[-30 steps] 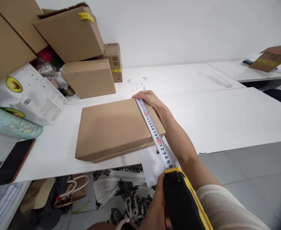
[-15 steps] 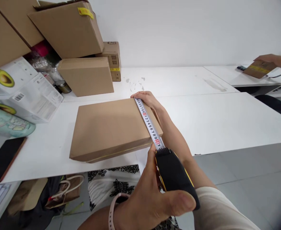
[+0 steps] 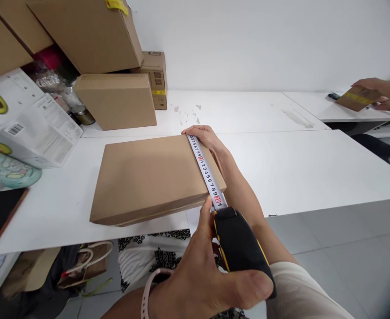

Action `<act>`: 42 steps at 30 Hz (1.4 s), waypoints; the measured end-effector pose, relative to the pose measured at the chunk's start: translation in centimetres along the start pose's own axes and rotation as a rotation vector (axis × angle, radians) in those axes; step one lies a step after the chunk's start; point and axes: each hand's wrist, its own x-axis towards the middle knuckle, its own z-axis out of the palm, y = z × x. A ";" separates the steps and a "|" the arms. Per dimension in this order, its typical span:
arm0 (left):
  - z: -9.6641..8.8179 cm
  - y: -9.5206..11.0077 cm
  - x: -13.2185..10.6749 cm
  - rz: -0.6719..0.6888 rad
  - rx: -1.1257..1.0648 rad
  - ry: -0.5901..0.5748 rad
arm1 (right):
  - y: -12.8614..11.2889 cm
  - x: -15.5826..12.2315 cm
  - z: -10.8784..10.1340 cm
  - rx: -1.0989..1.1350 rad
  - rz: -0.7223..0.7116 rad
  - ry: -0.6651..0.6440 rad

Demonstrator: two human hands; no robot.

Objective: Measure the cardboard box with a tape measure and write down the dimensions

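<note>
A flat brown cardboard box (image 3: 148, 177) lies on the white table (image 3: 298, 164) near its front edge. My right hand (image 3: 204, 135) pinches the end of the white tape blade (image 3: 205, 170) against the box's far right corner. The blade runs along the box's right edge down to the black and yellow tape measure case (image 3: 241, 248). My left hand (image 3: 211, 279) is wrapped around that case just off the box's near right corner, thumb by the blade mouth. A pink band sits on my left wrist.
Stacked cardboard boxes (image 3: 115, 99) and a white avocado-print box (image 3: 25, 124) crowd the back left. A teal bottle (image 3: 5, 170) and a dark phone (image 3: 0, 217) lie at the left edge. Another person's hands hold a small brown box (image 3: 357, 97) at far right. Bags sit under the table.
My left hand has brought the tape case up to the box's near right corner, shortening the exposed blade. My right hand stayed pinned at the far corner.
</note>
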 end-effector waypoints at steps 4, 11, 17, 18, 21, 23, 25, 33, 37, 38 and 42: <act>-0.2 0.1 -0.3 -0.011 -0.019 -0.024 | -0.1 -0.1 0.2 0.128 0.079 0.003; 0.0 0.4 -0.7 -0.027 -0.051 -0.032 | -0.3 -0.4 0.1 0.200 0.096 0.004; 0.5 1.1 -1.1 -0.055 -0.016 0.038 | 0.1 -0.3 0.0 0.268 0.098 -0.024; 0.6 1.3 -1.1 -0.079 -0.008 0.036 | 0.1 -0.4 0.1 0.277 0.101 -0.028; 0.3 1.9 -1.0 -0.125 0.024 0.018 | 0.2 -0.5 0.1 0.304 0.103 -0.030; 0.0 2.0 -1.0 -0.102 0.037 0.016 | 0.2 -0.6 0.2 0.317 0.100 -0.024; -0.2 1.7 -1.0 -0.067 0.027 0.000 | 0.2 -0.6 0.2 0.321 0.096 -0.015; -0.3 0.3 -1.7 -0.060 -0.017 0.028 | 0.2 -0.7 0.2 0.322 0.117 -0.013; 0.2 0.2 -2.2 -0.015 -0.023 0.083 | 0.5 -0.5 0.1 0.323 0.131 -0.013; 0.2 0.2 -2.2 -0.013 -0.028 0.077 | 0.6 -0.4 0.1 0.319 0.133 -0.014; -0.2 0.5 -1.9 0.012 -0.018 -0.017 | 1.0 0.0 0.0 0.293 0.125 -0.025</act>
